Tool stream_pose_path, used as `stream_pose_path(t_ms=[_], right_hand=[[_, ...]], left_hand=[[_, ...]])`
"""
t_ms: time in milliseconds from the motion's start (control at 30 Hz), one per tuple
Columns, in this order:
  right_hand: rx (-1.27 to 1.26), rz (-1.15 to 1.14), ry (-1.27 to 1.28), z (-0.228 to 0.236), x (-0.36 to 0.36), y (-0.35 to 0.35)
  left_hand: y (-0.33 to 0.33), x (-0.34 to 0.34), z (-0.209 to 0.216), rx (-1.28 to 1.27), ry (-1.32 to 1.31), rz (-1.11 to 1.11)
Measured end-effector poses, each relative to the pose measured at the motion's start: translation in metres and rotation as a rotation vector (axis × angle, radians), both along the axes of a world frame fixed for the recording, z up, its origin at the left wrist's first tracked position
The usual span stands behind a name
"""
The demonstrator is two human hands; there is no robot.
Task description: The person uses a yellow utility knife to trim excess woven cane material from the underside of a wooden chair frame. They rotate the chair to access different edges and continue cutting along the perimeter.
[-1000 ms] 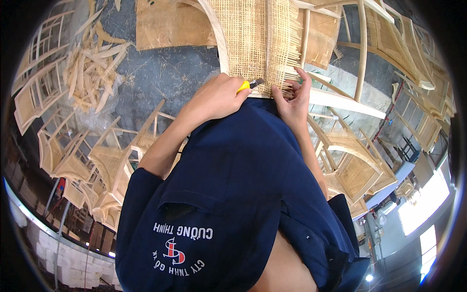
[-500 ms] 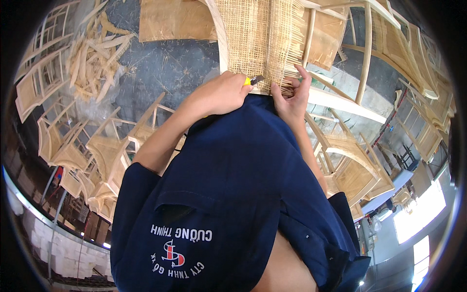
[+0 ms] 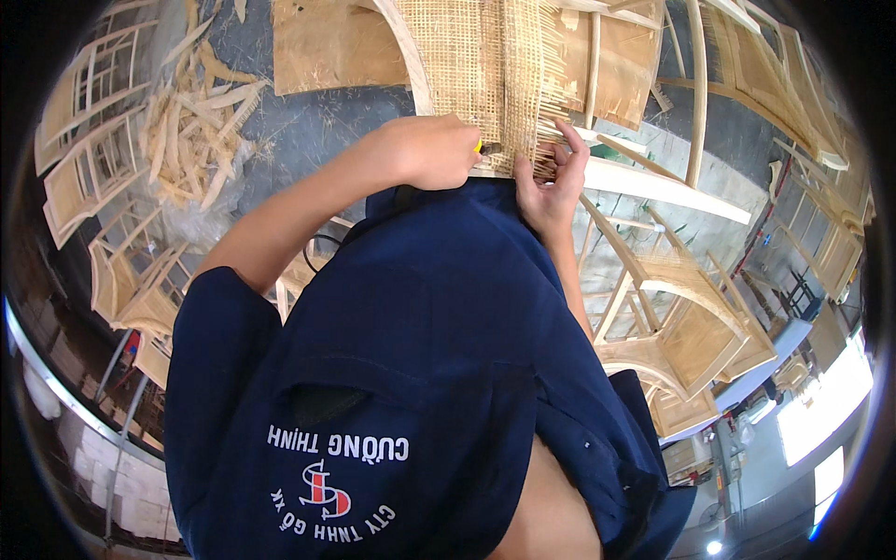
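My left hand (image 3: 434, 152) is closed around a yellow utility knife (image 3: 479, 147), with only a bit of its handle and dark blade showing. The blade end lies over woven cane webbing (image 3: 462, 65), close to the front edge of a pale wooden frame (image 3: 404, 42). To the right, a doubled strip of the webbing runs away from me, with frayed strand ends along its side. My right hand (image 3: 551, 182) has its thumb against the near end of this strip. Its fingers are bent among the loose strands, partly hidden.
A heap of wood and cane offcuts (image 3: 201, 140) lies at the left. Brown sheets (image 3: 327, 47) lie beyond the frame. Wooden chair frames stand on both sides, including one with a woven seat (image 3: 681, 327) at the right. My dark blue shirt (image 3: 420, 280) is right against the work.
My left elbow has swung outward to the left, and the knife is turned so less of its blade shows. The right hand keeps its place at the webbing. The view has shifted slightly.
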State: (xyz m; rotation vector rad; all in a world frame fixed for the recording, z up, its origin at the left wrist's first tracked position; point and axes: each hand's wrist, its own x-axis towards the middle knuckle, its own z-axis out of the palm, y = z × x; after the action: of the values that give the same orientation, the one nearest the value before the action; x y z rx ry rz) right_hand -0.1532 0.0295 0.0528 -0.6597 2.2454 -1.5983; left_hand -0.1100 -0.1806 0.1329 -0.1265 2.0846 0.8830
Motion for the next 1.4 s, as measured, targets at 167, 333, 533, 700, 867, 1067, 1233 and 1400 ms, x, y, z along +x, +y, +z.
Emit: stream_pose_path(t_ms=[167,333,533,700,867,1067,1233,1400], right_hand=[[0.006,-0.061,-0.159,0.006,0.002,0.002],[-0.066,-0.061,-0.284,0.015,-0.007,0.006],[-0.101,0.009,-0.474,0.030,-0.027,0.018],[-0.121,-0.065,-0.550,0.033,-0.040,0.022],[0.083,-0.025,-0.447,0.050,-0.075,0.045],[0.127,-0.097,-0.308,0.052,-0.116,0.065],[0.138,-0.156,-0.225,0.038,-0.128,0.080],[0.466,-0.209,0.103,0.025,-0.139,0.087]], left_hand=[[-0.005,-0.012,0.002,-0.016,-0.023,-0.149],[-0.010,-0.018,0.004,-0.044,-0.003,-0.189],[-0.023,0.007,-0.014,0.039,0.084,-0.110],[-0.044,0.035,-0.006,0.124,0.135,0.221],[-0.050,0.047,0.006,0.202,0.109,0.536],[0.006,0.049,-0.022,0.189,0.582,0.478],[0.024,0.054,-0.013,0.107,0.474,0.128],[-0.005,0.052,-0.023,0.297,0.478,0.593]])
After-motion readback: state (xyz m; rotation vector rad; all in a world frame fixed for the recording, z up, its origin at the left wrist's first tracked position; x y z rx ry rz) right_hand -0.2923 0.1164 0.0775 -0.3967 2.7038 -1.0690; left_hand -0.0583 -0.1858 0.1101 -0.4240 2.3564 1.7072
